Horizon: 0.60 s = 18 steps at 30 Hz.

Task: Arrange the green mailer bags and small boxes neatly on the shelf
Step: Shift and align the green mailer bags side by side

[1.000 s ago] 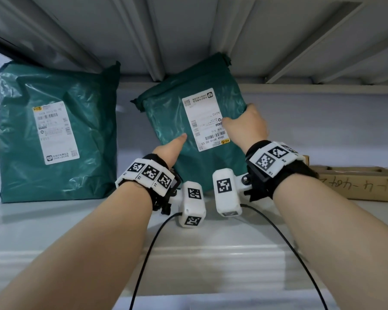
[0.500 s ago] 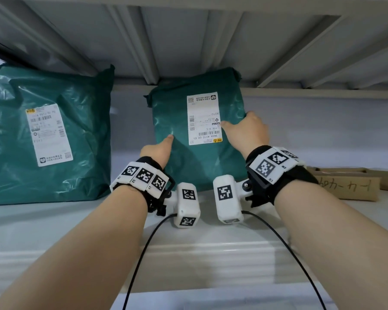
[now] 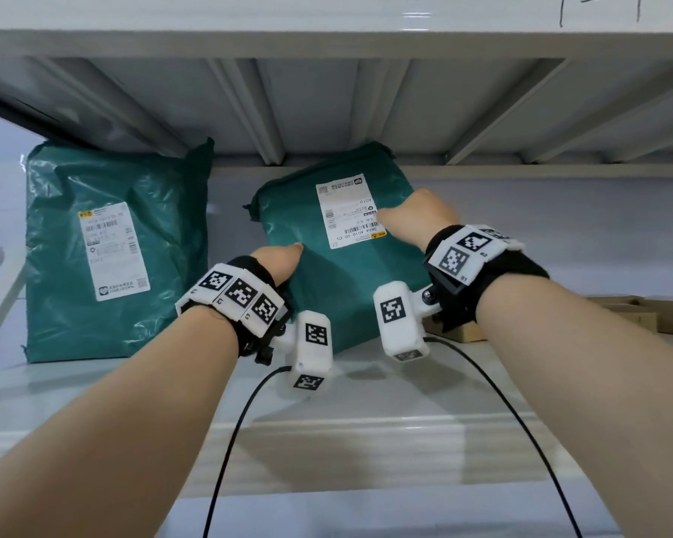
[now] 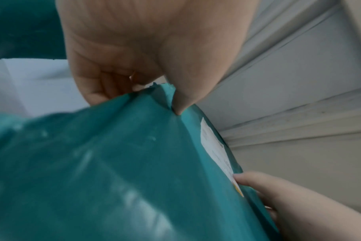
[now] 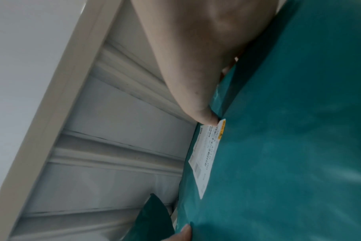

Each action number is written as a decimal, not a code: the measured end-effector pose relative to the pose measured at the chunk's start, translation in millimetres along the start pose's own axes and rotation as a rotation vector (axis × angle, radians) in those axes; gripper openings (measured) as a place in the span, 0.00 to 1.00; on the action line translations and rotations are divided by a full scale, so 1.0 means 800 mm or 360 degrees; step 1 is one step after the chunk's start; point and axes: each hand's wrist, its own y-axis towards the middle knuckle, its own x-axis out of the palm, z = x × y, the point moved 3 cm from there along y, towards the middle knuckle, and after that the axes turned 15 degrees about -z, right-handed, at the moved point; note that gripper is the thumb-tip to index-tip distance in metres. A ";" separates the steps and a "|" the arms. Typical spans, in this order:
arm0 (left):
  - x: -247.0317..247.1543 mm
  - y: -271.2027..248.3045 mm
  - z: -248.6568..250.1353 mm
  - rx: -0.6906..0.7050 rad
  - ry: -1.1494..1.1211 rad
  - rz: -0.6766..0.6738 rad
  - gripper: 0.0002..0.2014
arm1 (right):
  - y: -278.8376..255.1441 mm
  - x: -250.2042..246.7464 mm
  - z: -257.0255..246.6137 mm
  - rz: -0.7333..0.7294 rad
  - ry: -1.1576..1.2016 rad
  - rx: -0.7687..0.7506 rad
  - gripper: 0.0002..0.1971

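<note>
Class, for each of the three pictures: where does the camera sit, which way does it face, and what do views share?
Head: worn on the head, faces the shelf; both forearms, left hand and right hand show.
Left wrist: looks along the left hand at the held green mailer bag.
Right wrist: looks along the right hand's thumb at the bag's label.
Shared: the held bag.

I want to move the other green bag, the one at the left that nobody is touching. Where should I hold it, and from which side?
Probably by its two upright side edges, coming straight in from the shelf's open front. The left bag stands on its bottom edge, its top close under the ribbed shelf above, so there is little room from above. Its right edge is free: a gap separates it from the held bag.
</note>
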 end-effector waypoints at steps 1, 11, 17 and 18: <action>-0.004 0.000 -0.002 0.0001 0.0014 -0.0020 0.31 | -0.001 -0.001 -0.007 -0.0013 -0.0036 -0.0018 0.11; -0.013 -0.033 -0.009 -0.0056 0.0088 -0.0121 0.15 | -0.012 0.014 -0.029 -0.0233 -0.0274 -0.0125 0.20; -0.002 -0.038 -0.030 -0.0184 0.0057 -0.0370 0.15 | -0.013 0.047 0.015 -0.0736 -0.0532 0.0108 0.10; 0.000 -0.037 -0.028 -0.0184 0.0076 -0.0367 0.15 | -0.013 0.047 0.018 -0.0738 -0.0533 0.0117 0.10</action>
